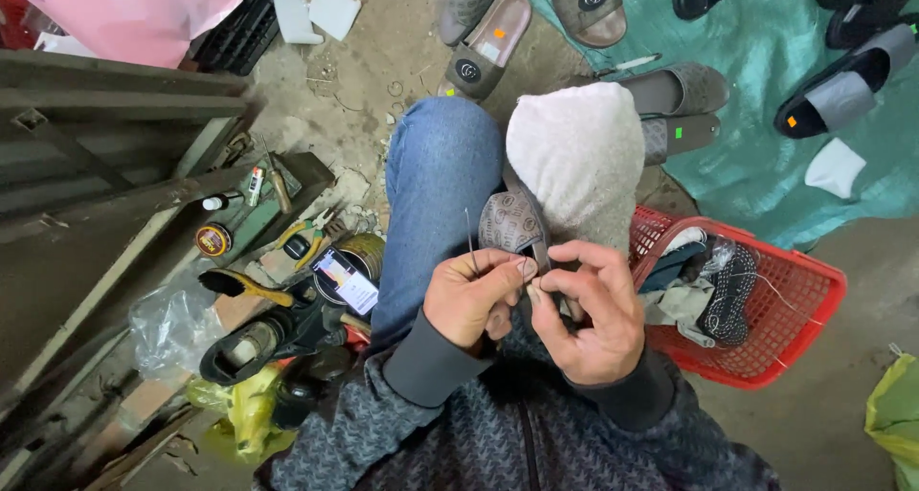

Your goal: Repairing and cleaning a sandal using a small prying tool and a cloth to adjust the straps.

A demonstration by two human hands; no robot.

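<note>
Two hands meet over our lap. Our left hand [471,298] has its fingers [505,273] pinched closed on a thin dark needle [471,234] standing up just above them. Between both sets of fingers sits the grey patterned sandal strap [512,221], resting against a white fuzzy cloth pad [579,156]. Our right hand [589,309] curls its fingers [574,255] onto the strap's lower edge. Right of them stands a red plastic basket [795,328].

A grey strap [512,225] with a round black pattern is seen over a white fluffy cloth [577,156]. Blue jeans [436,194] are worn, and a grey speckled jumper [459,434]. A red basket [785,304] with many small holes is seen. Grey and brown slippers [488,46] are laid near a green sheet [756,156]. A pink bag [124,12] is seen.
</note>
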